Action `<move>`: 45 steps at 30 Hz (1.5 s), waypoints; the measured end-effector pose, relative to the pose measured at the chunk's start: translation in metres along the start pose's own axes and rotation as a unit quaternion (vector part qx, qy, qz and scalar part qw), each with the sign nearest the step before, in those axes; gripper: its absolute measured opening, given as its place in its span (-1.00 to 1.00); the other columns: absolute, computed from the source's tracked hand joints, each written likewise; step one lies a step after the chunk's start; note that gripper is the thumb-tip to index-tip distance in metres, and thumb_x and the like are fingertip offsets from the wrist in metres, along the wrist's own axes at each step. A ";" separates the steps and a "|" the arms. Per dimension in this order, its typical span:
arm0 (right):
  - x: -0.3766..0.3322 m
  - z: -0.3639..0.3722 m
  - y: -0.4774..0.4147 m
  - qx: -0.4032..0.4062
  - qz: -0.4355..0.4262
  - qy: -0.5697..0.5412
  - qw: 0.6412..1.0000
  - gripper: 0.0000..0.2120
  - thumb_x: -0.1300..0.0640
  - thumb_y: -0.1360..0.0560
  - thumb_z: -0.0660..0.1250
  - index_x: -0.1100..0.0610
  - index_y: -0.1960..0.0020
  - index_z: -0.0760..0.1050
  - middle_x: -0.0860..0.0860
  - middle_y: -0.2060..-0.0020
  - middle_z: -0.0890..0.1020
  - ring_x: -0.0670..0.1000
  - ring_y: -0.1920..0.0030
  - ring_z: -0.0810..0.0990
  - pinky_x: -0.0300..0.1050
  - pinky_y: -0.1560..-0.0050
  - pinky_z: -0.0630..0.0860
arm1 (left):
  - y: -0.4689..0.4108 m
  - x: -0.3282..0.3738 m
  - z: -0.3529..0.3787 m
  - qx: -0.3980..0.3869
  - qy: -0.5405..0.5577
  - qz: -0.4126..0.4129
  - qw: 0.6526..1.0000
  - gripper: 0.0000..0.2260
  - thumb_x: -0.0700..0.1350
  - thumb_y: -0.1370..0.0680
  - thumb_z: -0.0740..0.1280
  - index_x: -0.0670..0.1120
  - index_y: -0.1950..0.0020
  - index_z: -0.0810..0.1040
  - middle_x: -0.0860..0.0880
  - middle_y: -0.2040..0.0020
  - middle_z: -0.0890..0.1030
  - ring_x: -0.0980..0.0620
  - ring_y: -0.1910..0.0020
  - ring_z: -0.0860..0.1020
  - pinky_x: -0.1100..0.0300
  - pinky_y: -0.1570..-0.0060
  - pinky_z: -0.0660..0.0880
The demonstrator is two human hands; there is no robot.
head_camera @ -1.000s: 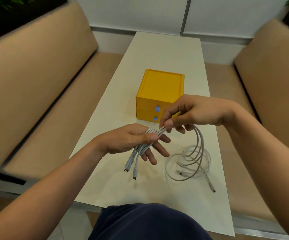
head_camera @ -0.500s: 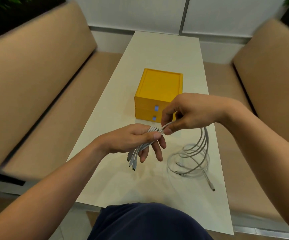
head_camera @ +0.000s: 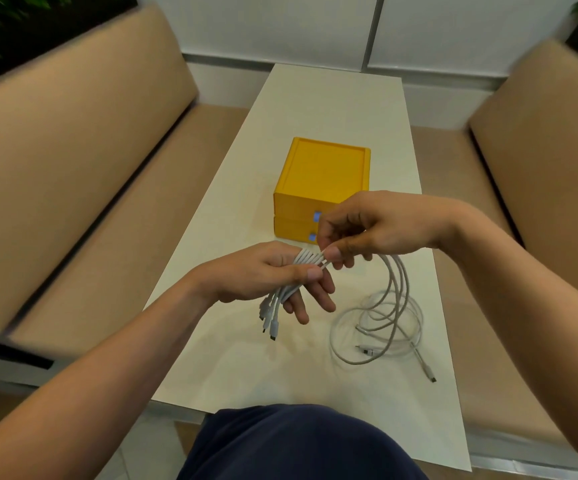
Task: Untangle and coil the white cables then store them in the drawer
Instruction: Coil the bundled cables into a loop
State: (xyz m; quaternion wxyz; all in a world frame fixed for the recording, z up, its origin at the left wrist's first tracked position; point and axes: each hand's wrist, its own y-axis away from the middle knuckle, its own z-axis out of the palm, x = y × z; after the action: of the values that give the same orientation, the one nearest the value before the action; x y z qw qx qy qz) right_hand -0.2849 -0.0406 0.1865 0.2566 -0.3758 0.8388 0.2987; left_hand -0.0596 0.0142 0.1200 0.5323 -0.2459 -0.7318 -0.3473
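Between two beige sofas (head_camera: pixel 72 150) stands a long pale worktop (head_camera: pixel 315 105), and on its far part sits a yellow drawer box (head_camera: pixel 325 171) with both drawers closed. Nearer to the person, the left hand (head_camera: pixel 256 271) has its grip clenched around a bunch of white cables (head_camera: pixel 306 259), thumb on top, and the plug ends (head_camera: pixel 270 317) hang below the palm. The right hand (head_camera: pixel 377 226) pinches the same bunch just beside the left thumb. From there the cables fall in loose loops (head_camera: pixel 393 306) onto the worktop at the near right, where several rings lie over each other.

I judge the untangling only partly done. The risk is in these loops: if the right hand pulls the strands through quickly, crossed rings may tighten into a knot, or the free plug (head_camera: pixel 431 375) may drag and catch. The left grip also holds many ends together, so one thin cable could slip out.
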 end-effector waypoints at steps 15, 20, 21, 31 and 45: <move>0.011 0.016 -0.003 0.081 -0.014 -0.192 0.978 -0.81 0.05 -0.56 0.39 0.18 0.05 0.65 0.13 0.29 0.62 0.05 0.29 0.51 -0.11 0.29 0.47 | 0.006 -0.002 -0.006 -0.009 0.068 0.030 0.997 -0.63 0.06 -0.72 0.08 0.03 -0.25 0.66 -0.16 0.36 0.58 0.08 0.59 0.28 0.05 0.22 0.43; 0.009 0.012 -0.004 0.060 0.010 -0.167 0.984 -0.88 0.16 -0.59 0.42 0.21 0.04 0.65 0.09 0.35 0.62 -0.04 0.34 0.50 -0.13 0.29 0.41 | 0.005 -0.003 -0.006 -0.018 0.106 0.017 0.994 -0.69 0.03 -0.68 0.18 -0.03 -0.17 0.69 -0.21 0.19 0.70 -0.08 0.41 0.60 -0.06 0.13 0.60; 0.008 0.011 -0.004 0.047 0.015 -0.159 0.986 -0.88 0.16 -0.60 0.41 0.21 0.05 0.64 0.09 0.35 0.61 -0.04 0.33 0.50 -0.15 0.27 0.42 | 0.003 -0.004 -0.006 -0.018 0.118 0.013 0.993 -0.68 0.03 -0.68 0.20 -0.08 -0.24 0.66 -0.23 0.14 0.71 -0.08 0.32 0.67 0.04 0.15 0.62; 0.006 0.004 -0.009 0.039 0.047 -0.152 0.987 -0.89 0.12 -0.60 0.41 0.16 0.01 0.64 0.09 0.24 0.68 0.12 0.22 0.50 -0.05 0.22 0.47 | -0.002 -0.012 -0.003 0.028 0.106 0.045 0.993 -0.71 -0.05 -0.69 0.18 -0.21 -0.11 0.60 -0.16 0.28 0.66 -0.02 0.43 0.59 0.07 0.27 0.51; 0.036 0.010 0.012 -0.052 0.004 -0.217 0.975 -0.80 0.19 -0.57 0.40 0.27 -0.14 0.62 0.15 0.08 0.73 0.04 0.27 0.52 -0.19 0.21 0.51 | 0.003 -0.014 0.002 -0.019 0.027 0.006 0.999 -0.59 0.06 -0.68 0.24 -0.28 -0.17 0.65 -0.07 0.52 0.38 0.00 0.44 0.39 0.12 -0.01 0.50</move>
State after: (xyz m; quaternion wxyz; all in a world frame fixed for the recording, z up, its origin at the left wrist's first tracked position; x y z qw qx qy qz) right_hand -0.3136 -0.0448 0.1598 0.4115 -0.3116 0.7479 0.4174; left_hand -0.0543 0.0175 0.1072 0.5494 -0.2506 -0.7088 -0.3646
